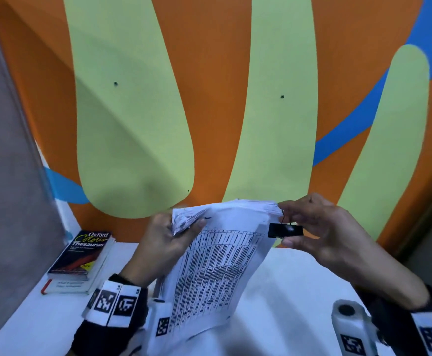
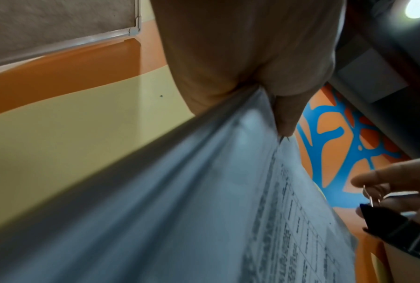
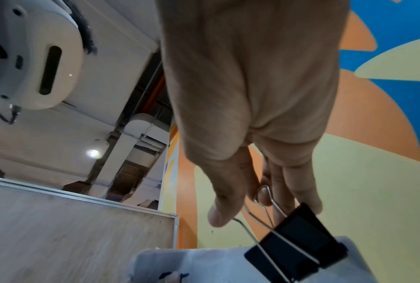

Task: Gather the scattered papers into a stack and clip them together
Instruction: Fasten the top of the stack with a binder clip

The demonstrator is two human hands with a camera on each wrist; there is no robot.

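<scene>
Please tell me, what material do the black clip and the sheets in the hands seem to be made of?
Binder clip: the body looks like black-coated sheet metal with a faint sheen; its looped handles are thin bare silvery wire, pinched by the right hand.

Stack of papers: ordinary thin white printed paper, matte; it bends and curls where the left hand grips it, and a printed table shows on the front sheet.

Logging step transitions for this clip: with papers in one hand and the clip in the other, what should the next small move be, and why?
Probably squeeze the clip open and slide it over the papers' top right corner. The left hand grips the stack at its top left, lifted off the table; the right hand pinches the clip's wire handles right beside that corner, and the clip is not yet on the paper.
</scene>
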